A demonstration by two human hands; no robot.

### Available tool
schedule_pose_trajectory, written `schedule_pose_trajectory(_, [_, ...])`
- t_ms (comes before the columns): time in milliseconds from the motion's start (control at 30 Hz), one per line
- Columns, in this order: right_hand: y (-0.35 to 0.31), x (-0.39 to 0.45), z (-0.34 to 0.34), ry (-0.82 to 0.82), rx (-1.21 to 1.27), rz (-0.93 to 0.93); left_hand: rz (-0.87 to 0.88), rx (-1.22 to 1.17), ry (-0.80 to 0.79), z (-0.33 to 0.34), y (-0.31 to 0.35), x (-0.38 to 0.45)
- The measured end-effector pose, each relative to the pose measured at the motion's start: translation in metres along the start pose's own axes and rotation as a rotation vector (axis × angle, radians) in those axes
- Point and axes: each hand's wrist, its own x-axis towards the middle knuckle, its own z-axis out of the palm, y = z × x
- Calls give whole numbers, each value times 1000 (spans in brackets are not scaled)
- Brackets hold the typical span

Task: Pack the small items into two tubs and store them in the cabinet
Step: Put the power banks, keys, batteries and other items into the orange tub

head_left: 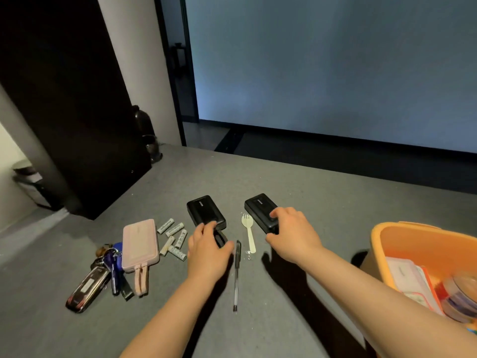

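Two black power banks lie on the grey counter (322, 202). My left hand (206, 244) closes on the near end of the left black power bank (202, 209). My right hand (291, 231) grips the near end of the right black power bank (259, 206). Between them lie a white plastic spork (249, 233) and a black pen (236, 275). To the left sit several white batteries (173, 237), a pink power bank (139, 244) and a bunch of keys (103, 275). An orange tub (423, 244) at the right edge holds papers and tape rolls.
A tall dark cabinet panel (64, 104) rises at the back left of the counter, with a dark bottle (142, 120) and a glass (152, 148) beside it. Beyond the counter's far edge is a dark floor and a grey wall.
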Motion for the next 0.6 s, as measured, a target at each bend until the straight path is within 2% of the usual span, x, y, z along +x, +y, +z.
schedule_pose_trajectory(167, [4,45,26,-87,-136,40,-142,88,-11,10,5,67])
schedule_pose_trajectory(333, [12,77,40,-120,-158,79,-230,120,49,19,6,107])
schedule_pose_trajectory(600, [8,90,49,-36,-51,136,-144,66,112,27,-7,103])
